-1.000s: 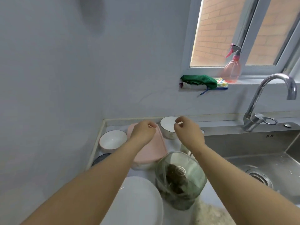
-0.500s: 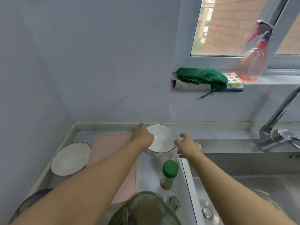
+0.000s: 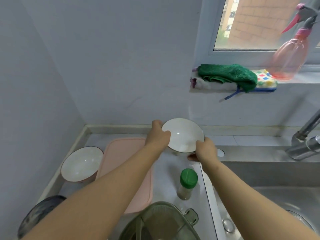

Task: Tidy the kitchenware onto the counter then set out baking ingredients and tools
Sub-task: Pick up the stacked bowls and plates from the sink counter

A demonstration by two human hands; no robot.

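I record 2 hands on 1 item. The left hand takes the far-left rim of the white bowl, and its grip is closed round the edge. The right hand takes the near-right rim. Its grip is likewise closed on the edge, with a fingertip showing beneath the bowl.

The white bowl is at the rear of the worktop, close to the back wall and just left of the sink. It is tilted so that its inside faces me. I cannot tell whether its foot touches the worktop.

Other items noted:

1. A second bowl stands upright near the left wall, just beside a pink container.
2. The pink container lies flat, and the left forearm crosses over it.
3. A small bottle with a green cap stands upright between the pink container and the sink edge, close to the right forearm.
4. A clear jar sits at the bottom edge, cut off by the frame.
5. A dark bowl lies at the lower left, partly hidden by the left arm.
6. A tap stands at the far right, behind the sink.
7. On the windowsill rest a green cloth and a pink spray bottle, well apart from the hands.
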